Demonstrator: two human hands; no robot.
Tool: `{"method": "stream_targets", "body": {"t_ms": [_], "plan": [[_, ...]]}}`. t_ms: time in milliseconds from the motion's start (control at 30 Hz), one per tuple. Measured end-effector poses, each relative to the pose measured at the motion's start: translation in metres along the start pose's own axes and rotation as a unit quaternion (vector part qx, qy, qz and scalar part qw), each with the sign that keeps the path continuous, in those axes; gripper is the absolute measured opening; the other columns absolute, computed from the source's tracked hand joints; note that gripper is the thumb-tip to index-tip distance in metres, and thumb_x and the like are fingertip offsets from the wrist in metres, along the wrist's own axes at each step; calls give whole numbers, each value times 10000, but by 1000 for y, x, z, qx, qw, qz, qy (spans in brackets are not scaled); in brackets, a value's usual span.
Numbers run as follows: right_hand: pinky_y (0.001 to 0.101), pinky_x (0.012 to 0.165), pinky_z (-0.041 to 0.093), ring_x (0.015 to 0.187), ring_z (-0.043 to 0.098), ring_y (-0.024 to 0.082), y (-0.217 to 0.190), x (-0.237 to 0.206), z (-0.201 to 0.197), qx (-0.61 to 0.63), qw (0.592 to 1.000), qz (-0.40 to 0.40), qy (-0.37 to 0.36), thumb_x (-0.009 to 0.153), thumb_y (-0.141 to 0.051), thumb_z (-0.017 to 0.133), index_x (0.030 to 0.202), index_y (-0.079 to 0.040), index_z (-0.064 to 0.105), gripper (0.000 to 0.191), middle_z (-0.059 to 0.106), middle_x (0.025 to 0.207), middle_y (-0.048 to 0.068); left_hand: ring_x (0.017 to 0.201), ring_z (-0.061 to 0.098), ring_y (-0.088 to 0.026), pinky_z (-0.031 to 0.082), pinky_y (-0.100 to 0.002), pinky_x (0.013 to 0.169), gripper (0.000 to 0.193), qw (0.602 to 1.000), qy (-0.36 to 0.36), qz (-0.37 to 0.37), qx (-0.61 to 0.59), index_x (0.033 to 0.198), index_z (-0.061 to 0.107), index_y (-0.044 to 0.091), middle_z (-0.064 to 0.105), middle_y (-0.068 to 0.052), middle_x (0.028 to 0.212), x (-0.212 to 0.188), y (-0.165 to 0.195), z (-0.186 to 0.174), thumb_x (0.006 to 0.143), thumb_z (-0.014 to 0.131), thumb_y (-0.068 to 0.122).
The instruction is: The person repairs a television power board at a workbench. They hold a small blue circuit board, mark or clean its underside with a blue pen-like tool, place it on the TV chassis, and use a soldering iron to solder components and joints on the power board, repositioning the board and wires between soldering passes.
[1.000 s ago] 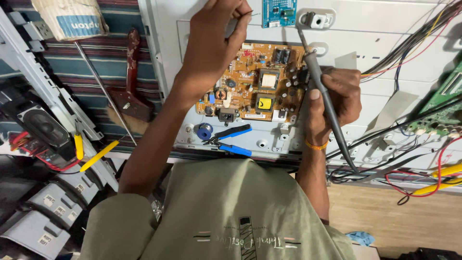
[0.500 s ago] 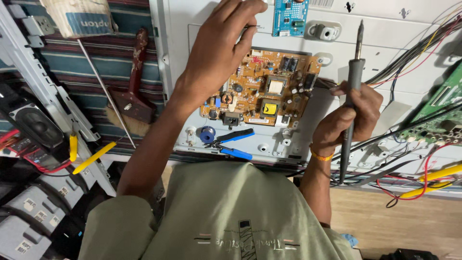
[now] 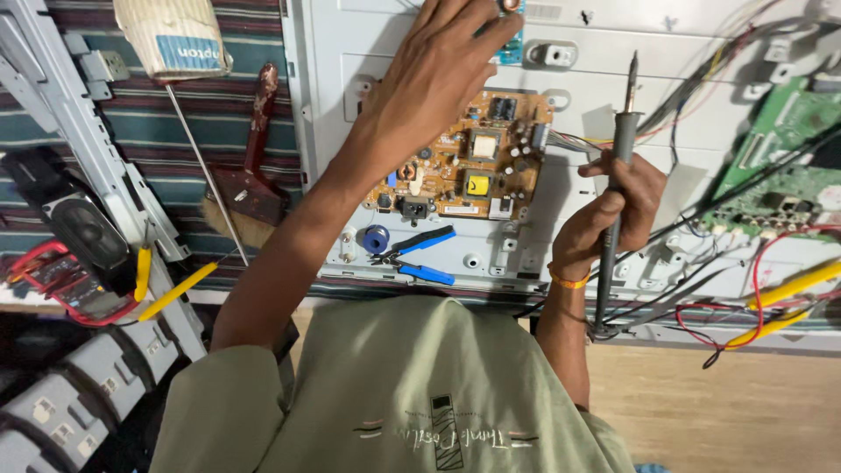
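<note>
Head view: soldering iron [image 3: 620, 166] in right hand [image 3: 609, 210].

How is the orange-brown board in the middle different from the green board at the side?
The orange-brown circuit board lies fully in view on the white metal panel, carrying a yellow block and bulky parts; the green circuit board sits at the right edge, crossed by wires and carrying flatter parts. The left hand reaches over the orange-brown one; no hand is near the green one. Both are flat rectangular boards.

Bare white panel [image 3: 613, 66] lies open above and to the right of the brown circuit board [image 3: 469, 162]. Below the board, blue-handled pliers [image 3: 419, 256] and a blue capacitor [image 3: 376, 238] block the way. Further right, tangled wires [image 3: 701, 289] and a green board [image 3: 780, 158] crowd the passage.
</note>
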State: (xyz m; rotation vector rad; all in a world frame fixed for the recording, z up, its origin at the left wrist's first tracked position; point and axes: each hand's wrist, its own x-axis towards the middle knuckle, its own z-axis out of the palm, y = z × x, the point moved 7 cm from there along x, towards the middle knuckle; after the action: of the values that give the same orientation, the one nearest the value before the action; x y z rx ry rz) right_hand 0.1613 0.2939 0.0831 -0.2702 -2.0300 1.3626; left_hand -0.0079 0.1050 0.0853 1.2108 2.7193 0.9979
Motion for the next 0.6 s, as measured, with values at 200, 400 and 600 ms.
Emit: {"method": "stream_targets", "body": {"t_ms": [200, 400, 600], "plan": [[352, 783, 578, 858, 650, 235, -7, -10, -21, 16, 1000, 16, 14, 1162, -343, 510, 1227, 19, 606, 381, 584, 1178, 183, 1304, 490, -333, 395, -495, 1101, 329, 994, -11, 15, 112, 1196, 635, -13, 557, -176, 1313, 6, -3, 23, 904, 777, 43], [343, 778, 570, 851, 662, 235, -9, -20, -31, 1, 999, 25, 24, 1162, -284, 511, 1231, 37, 606, 342, 593, 1168, 201, 1142, 511, -308, 425, -475, 987, 354, 994, -33, 0, 105, 1206, 642, -27, 559, -151, 1178, -4, -11, 28, 929, 809, 115], [341, 697, 597, 901, 661, 260, -15, -20, -31, 44, 998, -2, 45, 1141, -435, 484, 1244, 25, 590, 483, 597, 1155, 197, 1032, 586, -257, 486, -437, 917, 241, 991, 76, -67, 92, 1175, 658, 23, 628, -103, 1075, -16, -23, 1, 988, 760, 134]]}}
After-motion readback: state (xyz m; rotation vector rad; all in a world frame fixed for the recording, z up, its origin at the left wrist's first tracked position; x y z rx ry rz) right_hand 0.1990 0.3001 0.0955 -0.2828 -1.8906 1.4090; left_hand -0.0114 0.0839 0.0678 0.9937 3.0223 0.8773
